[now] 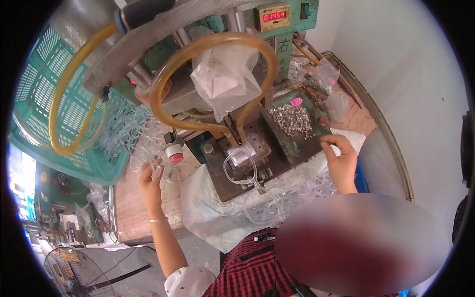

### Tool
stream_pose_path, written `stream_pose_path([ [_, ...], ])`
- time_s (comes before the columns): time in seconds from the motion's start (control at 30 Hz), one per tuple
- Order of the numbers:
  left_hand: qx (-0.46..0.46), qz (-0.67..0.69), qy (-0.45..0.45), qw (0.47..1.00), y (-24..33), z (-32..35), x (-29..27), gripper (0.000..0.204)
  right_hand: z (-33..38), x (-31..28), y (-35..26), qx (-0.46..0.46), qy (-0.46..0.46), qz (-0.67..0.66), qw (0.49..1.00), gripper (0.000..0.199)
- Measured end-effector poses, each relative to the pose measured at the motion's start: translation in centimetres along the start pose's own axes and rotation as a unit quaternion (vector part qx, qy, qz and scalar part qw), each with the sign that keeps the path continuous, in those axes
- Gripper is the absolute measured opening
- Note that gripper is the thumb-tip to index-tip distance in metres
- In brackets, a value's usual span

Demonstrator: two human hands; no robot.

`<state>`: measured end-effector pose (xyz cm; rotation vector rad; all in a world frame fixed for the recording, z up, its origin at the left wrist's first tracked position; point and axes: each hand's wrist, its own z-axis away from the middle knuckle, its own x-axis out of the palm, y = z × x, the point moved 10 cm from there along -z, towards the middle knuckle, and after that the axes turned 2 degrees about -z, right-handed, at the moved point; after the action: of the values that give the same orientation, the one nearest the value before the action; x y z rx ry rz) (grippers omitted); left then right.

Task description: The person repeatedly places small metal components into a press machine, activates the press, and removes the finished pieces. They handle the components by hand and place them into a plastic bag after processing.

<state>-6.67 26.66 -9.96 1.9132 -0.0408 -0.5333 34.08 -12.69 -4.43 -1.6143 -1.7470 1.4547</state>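
A clear plastic eyeglass frame (255, 174) lies across the machine's metal fixture (241, 154), one rim over the fixture and the other hanging toward me. To the left, beside a heap of similar frames, my left hand (150, 179) has its fingers closed on another clear eyeglass frame (170, 173). My right hand (342, 166) is at the right corner of the machine bed, thumb and forefinger brought together; whatever they pinch is too small to make out. Close by, small silvery metal parts (291, 120) are spread on a green tray with a pink piece among them.
Amber hoses (157, 89) loop above the fixture, with a plastic bag (225, 81) hanging between them. A red push button (175, 154) stands left of the bed. A green basket (37, 99) holds many clear frames. Bagged parts (321, 81) lie at the back right; a fan (69, 272) stands lower left.
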Motion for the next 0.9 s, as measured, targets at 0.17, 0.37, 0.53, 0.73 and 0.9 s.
stream_pose_path([
  [0.17, -0.111, 0.277, 0.063, 0.952, 0.1, 1.0, 3.0, 0.027, -2.1, 8.7, -12.0, -0.145, -0.140, -0.176, 0.963, 0.012],
  [0.37, -0.177, 0.371, 0.048, 0.910, 0.7, 6.1, 9.2, 0.039, -0.5, 14.0, -9.9, 0.026, -0.154, -0.373, 0.914, 0.042],
  [0.53, -0.107, 0.396, 0.018, 0.912, 4.2, 6.3, 7.5, 0.032, -0.2, 14.5, -9.7, 0.050, -0.146, -0.401, 0.903, 0.046],
  [0.73, 0.020, 0.337, 0.136, 0.931, 20.2, 7.0, 5.0, 0.036, 0.1, 15.3, -11.7, 0.141, -0.206, -0.486, 0.837, 0.048],
  [0.9, -0.141, 0.393, -0.145, 0.897, 23.0, 11.4, 12.6, 0.027, 1.9, 12.8, -13.9, 0.104, -0.242, -0.454, 0.851, 0.052],
])
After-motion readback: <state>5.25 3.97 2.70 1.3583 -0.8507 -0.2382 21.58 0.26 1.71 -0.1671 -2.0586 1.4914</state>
